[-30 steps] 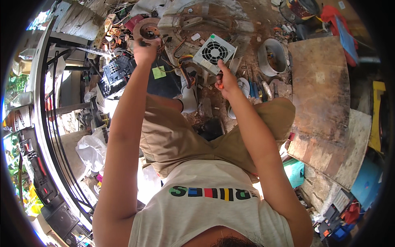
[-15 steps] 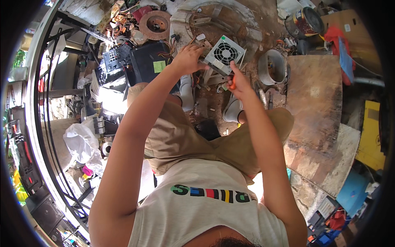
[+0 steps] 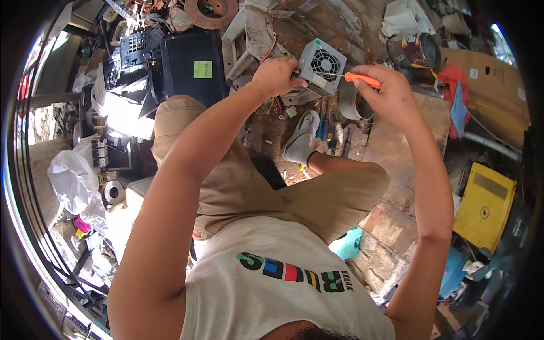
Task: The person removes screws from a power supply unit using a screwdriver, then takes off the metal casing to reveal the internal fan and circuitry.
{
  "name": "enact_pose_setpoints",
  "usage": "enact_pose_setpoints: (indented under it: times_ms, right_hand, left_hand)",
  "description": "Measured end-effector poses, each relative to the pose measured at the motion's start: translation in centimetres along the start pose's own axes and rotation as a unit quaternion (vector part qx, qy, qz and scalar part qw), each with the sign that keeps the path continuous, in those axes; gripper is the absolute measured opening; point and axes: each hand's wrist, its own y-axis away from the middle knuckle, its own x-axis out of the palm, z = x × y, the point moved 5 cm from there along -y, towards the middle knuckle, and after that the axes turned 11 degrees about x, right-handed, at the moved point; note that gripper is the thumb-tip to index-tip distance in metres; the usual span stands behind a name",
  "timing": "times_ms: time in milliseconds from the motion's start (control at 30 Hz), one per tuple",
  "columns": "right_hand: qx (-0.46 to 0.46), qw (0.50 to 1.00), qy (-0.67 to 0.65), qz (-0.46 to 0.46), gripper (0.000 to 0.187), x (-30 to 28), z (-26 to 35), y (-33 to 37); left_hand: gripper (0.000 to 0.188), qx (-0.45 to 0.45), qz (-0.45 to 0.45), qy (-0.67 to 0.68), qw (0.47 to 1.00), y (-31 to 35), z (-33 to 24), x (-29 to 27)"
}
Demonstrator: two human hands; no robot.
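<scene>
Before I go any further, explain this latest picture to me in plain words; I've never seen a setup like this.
There is no machine here: these are a person's own bare hands. A wide fisheye camera worn on the head looks down, so straight edges bend near the rim and the forearms rise from below.

The right hand holds an orange-handled screwdriver. Its shaft reaches across the face of a grey metal box with a round fan grille; whether the tip touches is too small to tell. The left hand is at the box's left side, its grip partly hidden.

Around them lie a black flat case bearing a yellow-green note, a rusty round part and, on the right, a worn board.
</scene>
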Motion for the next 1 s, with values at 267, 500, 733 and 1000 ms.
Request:
enact_pose_setpoints:
  times_ms: [267,500,733,1000]
  right_hand:
    - [0.010,0.998,0.031,0.047,0.030,1.7,0.5,-2.5]
    - [-0.004,0.999,0.036,0.039,0.031,1.6,1.0,-2.6]
    - [0.007,0.999,0.008,0.033,0.031,1.6,0.4,-2.8]
    - [0.018,0.998,0.049,0.029,0.032,1.9,0.9,-2.7]
  left_hand:
    - [0.055,0.023,0.078,-0.008,0.997,-0.2,0.1,0.2]
    - [0.055,0.005,0.105,-0.014,0.994,-0.2,0.0,-0.2]
    - [0.053,0.005,0.089,-0.014,0.996,-0.2,0.0,0.0]
    - [0.052,0.003,0.099,-0.013,0.995,-0.2,0.0,0.1]
